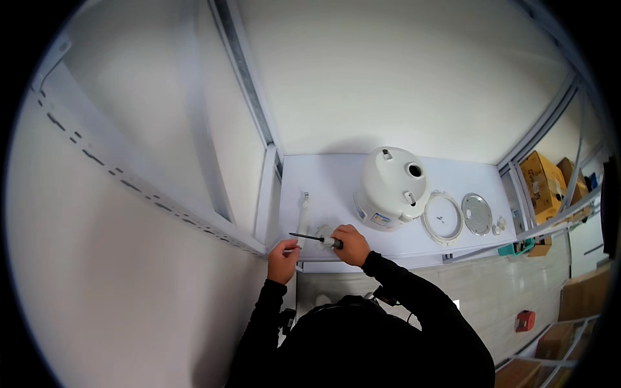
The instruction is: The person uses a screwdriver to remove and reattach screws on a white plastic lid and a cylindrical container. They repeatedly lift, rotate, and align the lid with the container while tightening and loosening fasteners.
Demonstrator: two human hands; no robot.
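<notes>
My right hand [352,246] is closed round the dark handle of a screwdriver [310,237], its shaft pointing left. The fingers of my left hand [283,262] are drawn together close to the screwdriver's tip; what they hold, if anything, is too small to make out. Between and just beyond my hands, a small whitish part [325,230] lies on the table, partly covered by the screwdriver and my right hand. A long white strip [304,216] with a metal-looking end lies beside my left fingers. To the right stands a rounded white appliance housing [390,187] with a dark round hole.
The white table [330,174] meets the wall. Right of the housing lie a white ring [425,226] with small screws [442,220] inside it, a grey perforated disc [477,214] and small white pieces [499,227]. Metal frame posts [264,200] flank the table. Yellow boxes [542,184] stand beyond its right end.
</notes>
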